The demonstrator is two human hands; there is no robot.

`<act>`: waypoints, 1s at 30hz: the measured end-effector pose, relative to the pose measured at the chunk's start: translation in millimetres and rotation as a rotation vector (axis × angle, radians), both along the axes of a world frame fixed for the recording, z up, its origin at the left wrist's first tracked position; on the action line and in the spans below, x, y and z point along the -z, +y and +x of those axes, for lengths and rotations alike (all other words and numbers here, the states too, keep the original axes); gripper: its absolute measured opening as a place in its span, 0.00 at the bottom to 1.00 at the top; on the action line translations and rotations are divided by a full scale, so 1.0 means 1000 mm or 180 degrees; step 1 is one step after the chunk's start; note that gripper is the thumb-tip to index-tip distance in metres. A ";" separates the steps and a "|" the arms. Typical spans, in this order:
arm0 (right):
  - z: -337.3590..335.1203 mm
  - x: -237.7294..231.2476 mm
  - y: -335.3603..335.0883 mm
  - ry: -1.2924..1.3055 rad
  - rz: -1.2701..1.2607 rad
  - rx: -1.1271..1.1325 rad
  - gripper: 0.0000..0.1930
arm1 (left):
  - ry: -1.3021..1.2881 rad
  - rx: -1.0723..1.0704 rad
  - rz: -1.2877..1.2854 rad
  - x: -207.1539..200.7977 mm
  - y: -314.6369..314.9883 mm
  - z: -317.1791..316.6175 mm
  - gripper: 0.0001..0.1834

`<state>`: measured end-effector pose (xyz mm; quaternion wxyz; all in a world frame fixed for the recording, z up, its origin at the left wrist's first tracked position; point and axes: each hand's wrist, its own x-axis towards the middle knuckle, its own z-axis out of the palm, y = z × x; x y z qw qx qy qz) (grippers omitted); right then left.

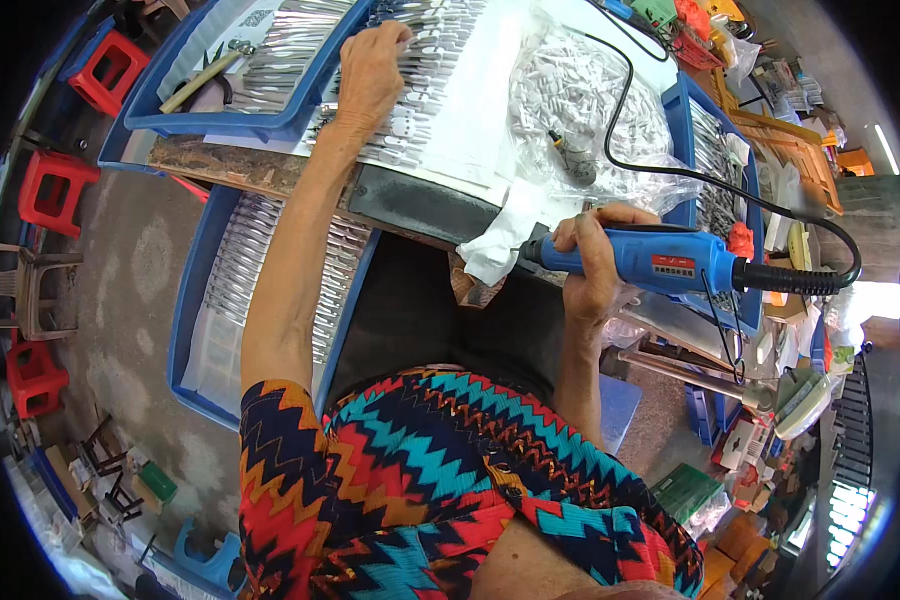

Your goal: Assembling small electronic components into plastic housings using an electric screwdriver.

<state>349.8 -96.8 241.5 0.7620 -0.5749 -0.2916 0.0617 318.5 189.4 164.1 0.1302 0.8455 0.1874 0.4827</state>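
Observation:
My left hand (372, 75) is at the far end of the work table, fingers curled down among rows of slim silvery metal pieces (422, 110) that look like cutlery. What its fingertips pinch, if anything, is hidden. My right hand (592, 262) is wrapped around a blue corded power tool (660, 258), lying level with its dark nose to the left. Beside that nose, a crumpled white cloth or paper (495, 243) hangs over the table's front edge. A clear plastic bag (595, 105) full of small whitish pieces lies beyond the tool.
At the far left, a blue tray (260, 122) holds metal pieces and a hammer (205, 80). Another blue tray (185, 320) of metal pieces sits lower, beside my left arm. The tool's black cord (670, 168) loops over the bag. Red stools (60, 190) stand at left.

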 end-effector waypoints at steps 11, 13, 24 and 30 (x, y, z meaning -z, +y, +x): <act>0.005 0.006 -0.001 -0.0072 -0.0038 0.0000 0.10 | -0.1465 0.0035 0.0081 -0.065 -0.052 -0.010 0.05; 0.003 0.005 -0.003 -0.0073 -0.0028 -0.0001 0.10 | -0.1473 -0.0045 0.0140 -0.072 -0.069 -0.019 0.05; 0.001 0.002 -0.003 -0.0037 -0.0115 -0.0021 0.11 | -0.0653 0.1478 -0.3419 -0.053 -0.169 -0.077 0.11; 0.004 0.003 0.003 -0.0140 -0.0011 -0.0016 0.08 | -0.0667 0.2119 -0.5100 -0.013 -0.199 -0.092 0.12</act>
